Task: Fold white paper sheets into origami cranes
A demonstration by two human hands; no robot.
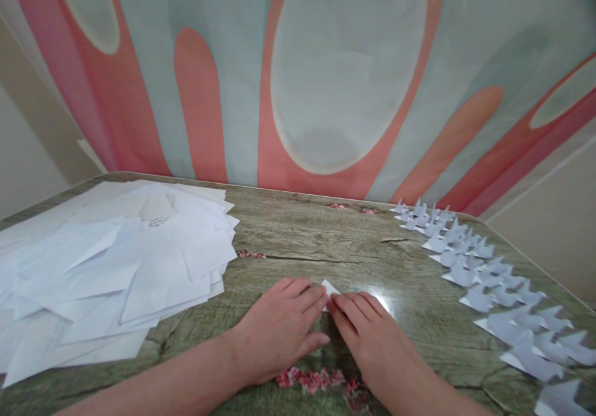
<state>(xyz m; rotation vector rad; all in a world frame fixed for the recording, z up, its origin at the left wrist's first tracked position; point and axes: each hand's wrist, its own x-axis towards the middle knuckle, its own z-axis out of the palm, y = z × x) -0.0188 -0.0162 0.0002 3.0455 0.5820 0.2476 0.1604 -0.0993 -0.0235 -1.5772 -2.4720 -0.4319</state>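
A small piece of folded white paper [328, 289] lies on the table, its pointed tip showing beyond my fingertips. My left hand [282, 323] holds it down from the left, with the fingers extended together and the thumb apart. From the right, my right hand [367, 326] presses its fingertips onto the same paper, fingers close together. The two index fingers almost meet over it, and most of the paper is hidden beneath them.
A large, loose heap of white paper sheets [162, 267] covers the table's left side. Rows of folded paper birds [479, 295] stand along the right edge. The wood-patterned table [298, 230] has pink flower prints and meets a coral-and-grey patterned wall [242, 93] behind.
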